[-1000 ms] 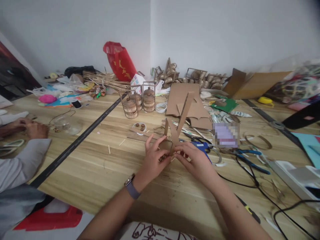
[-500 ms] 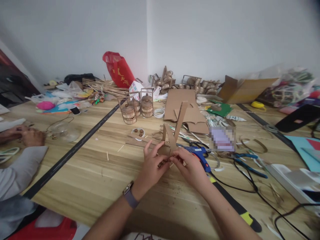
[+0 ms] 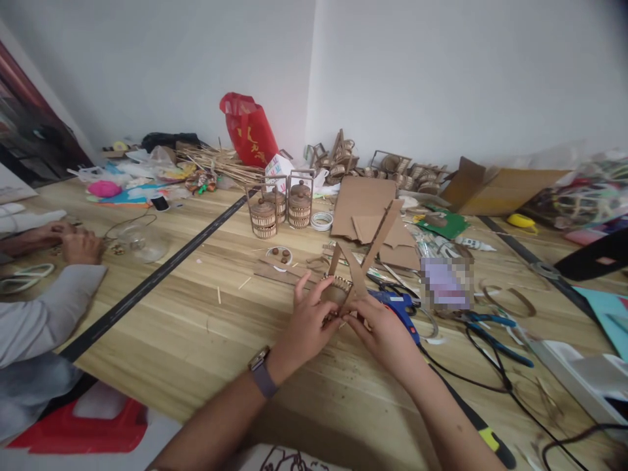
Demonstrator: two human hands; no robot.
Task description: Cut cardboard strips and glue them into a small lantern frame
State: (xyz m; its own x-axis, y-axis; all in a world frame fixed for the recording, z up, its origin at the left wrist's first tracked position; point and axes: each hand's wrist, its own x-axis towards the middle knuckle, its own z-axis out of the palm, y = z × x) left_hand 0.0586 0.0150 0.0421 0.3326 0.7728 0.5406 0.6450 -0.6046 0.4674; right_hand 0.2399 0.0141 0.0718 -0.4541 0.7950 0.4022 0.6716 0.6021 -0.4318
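Note:
Both hands meet at a small round basket piece with a slatted rim, low in the middle of the head view. My left hand has thumb and fingers closed on its near left side, the forefinger raised along the rim. My right hand pinches the near right side, where a long brown strip rises and folds. The fingertips nearly touch each other and hide the part between them. Just right of my right hand lies a blue glue gun. Beyond the hands is a white ring with brown beads.
Finished small baskets stand behind, beside white tape rolls and cardboard sheets. Blue-handled pliers, black cables and a white power strip lie at right. Another person's hands work at the far left.
The view has shifted, so the scene sits further right. Both hands keep their hold on the basket piece, and the folded strip leans further right.

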